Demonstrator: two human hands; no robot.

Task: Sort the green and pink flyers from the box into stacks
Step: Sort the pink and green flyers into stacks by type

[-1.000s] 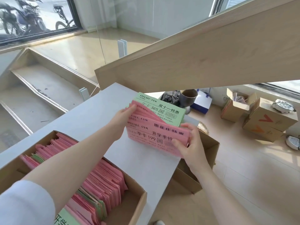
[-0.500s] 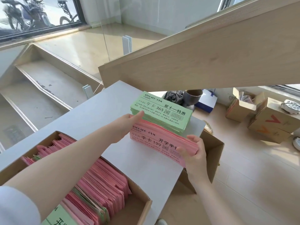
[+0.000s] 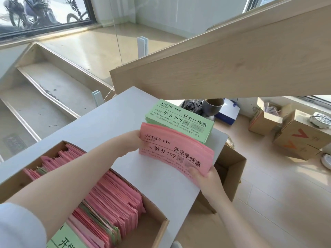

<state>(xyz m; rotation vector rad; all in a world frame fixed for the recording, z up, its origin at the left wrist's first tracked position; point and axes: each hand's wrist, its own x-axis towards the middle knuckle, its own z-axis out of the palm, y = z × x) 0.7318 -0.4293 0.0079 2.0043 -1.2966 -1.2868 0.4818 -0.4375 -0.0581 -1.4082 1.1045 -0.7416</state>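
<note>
— Holding that pink stack [image 3: 176, 151] at both ends, is she?

— Yes. Her left hand [image 3: 131, 142] is at the far-left end, fingers mostly hidden behind the paper, so I cannot tell exactly how they curl, though the hand is plainly against the stack's edge. Her right hand [image 3: 204, 176] pinches the near-right corner, thumb on top, fingers tucked under.

— Where is it relative to the green stack [image 3: 179, 119]?

— Just on the near side of the green stack, overlapping its near edge. Both are on the white tabletop [image 3: 100, 126].

— Can you read them?

— Both have "AVOCADO · GYM" at the top left. Green says 年卡 365 and 双十一特惠, with a QR code between. Pink says 季卡 199 and 开学季特惠, also with a small QR code. The fine print is too small for me.

— And the box [image 3: 154, 228]?

— Well to the near left of the green stack, under her left forearm. It's an open cardboard box packed with mostly pink flyers [image 3: 114, 197], a few green edges showing among them. One green flyer [image 3: 66, 238] lies at its nearest corner, its large black characters cut off.

— Anything beyond the green stack?

— To its right, on the floor, cardboard cartons [image 3: 300, 135] marked with an orange "V" shape.
</note>
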